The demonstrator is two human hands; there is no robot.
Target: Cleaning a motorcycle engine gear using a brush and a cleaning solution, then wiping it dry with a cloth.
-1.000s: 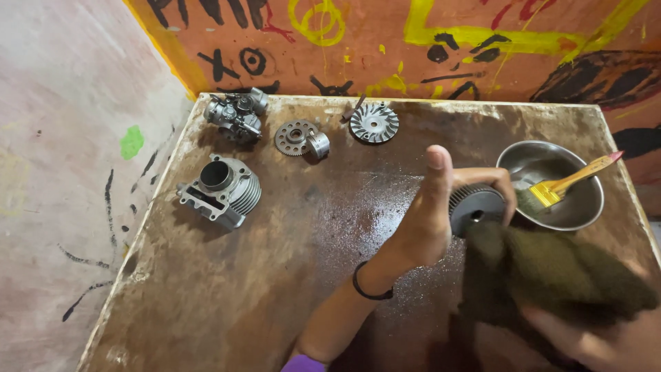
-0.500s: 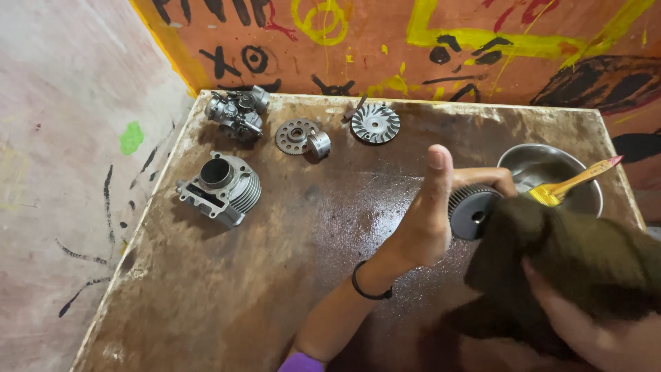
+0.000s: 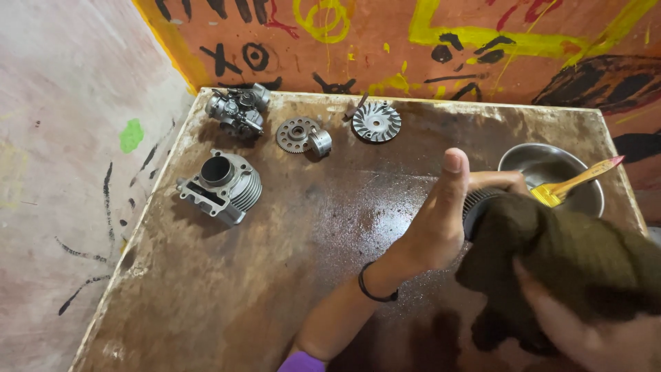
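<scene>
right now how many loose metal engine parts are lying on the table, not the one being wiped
4. A finned cylinder at the left edge, a carburettor in the far left corner, a toothed disc with a small piston beside it, and a finned fan wheel by the wall. The cloth may hide more.

One cam only, worn on the person's head, looking steeply down and fwd over a stained worktop (image 3: 275, 275) toward the painted orange wall (image 3: 385, 41) at the back. It sits close: both hands fill the lower right, with forearms cut by the btm edge, no 2nd view to overlap.
</scene>
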